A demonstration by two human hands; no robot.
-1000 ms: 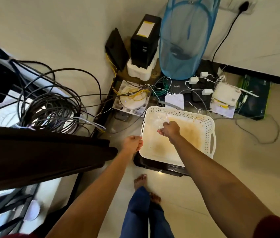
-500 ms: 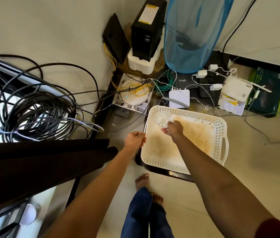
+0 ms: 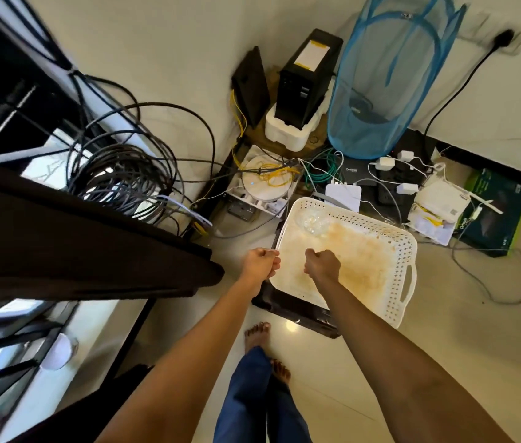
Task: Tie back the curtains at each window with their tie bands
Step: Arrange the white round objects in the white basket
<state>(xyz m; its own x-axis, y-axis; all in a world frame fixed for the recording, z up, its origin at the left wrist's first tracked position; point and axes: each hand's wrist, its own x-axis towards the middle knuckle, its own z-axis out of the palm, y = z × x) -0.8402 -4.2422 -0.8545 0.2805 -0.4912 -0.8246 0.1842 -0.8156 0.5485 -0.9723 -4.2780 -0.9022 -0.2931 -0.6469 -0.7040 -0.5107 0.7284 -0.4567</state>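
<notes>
A dark brown curtain (image 3: 77,251) lies bunched across the left side, in front of the window grille. Its narrow end points at my left hand (image 3: 260,263), which is curled into a fist just right of that end, with a small gap between them. My right hand (image 3: 323,263) is also a closed fist, a hand's width to the right, over the near-left corner of a white basket. No tie band shows in either fist or between them.
The white perforated basket (image 3: 409,251) sits on a dark stand, with a crumpled clear plastic bag (image 3: 313,223) inside. Behind are routers, a power strip, a black tower (image 3: 307,81) and a blue mesh hamper (image 3: 380,91). Coiled black cables (image 3: 121,180) hang by the window. My bare feet stand below.
My right hand has drawn back from the plastic bag at the basket's far corner toward my left hand. The left hand stays fisted by the curtain's end. The view has tilted.
</notes>
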